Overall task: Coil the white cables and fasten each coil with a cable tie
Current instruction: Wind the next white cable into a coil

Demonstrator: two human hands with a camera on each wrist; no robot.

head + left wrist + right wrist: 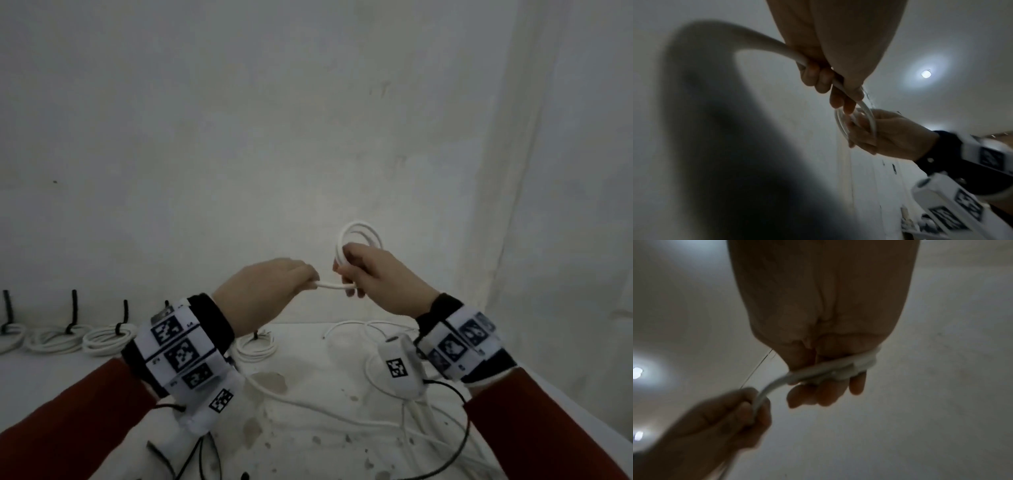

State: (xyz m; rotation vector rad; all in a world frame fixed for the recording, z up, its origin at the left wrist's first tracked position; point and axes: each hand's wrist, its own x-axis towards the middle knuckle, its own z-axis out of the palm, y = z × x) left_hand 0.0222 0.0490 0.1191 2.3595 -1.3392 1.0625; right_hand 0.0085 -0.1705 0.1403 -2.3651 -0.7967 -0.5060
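Above the table, my right hand (356,274) grips a small coil of white cable (359,236), whose loops stand up past its fingers. A short stretch of the same cable (332,285) runs left into my left hand (294,277), which pinches it between thumb and curled fingers. The left wrist view shows the cable (764,42) passing through the left hand's fingers (818,78) towards the coil (855,123) in the right hand (890,134). In the right wrist view the coil's strands (838,368) lie across the right hand's fingers (826,394), and the left hand (725,415) holds the cable below.
Several finished white coils with black ties (106,337) lie in a row at the table's back left, another (257,342) behind my left wrist. Loose white cable (342,407) trails over the stained white table (308,445). Thin black wires (459,428) hang from the wrist cameras. A wall stands close behind.
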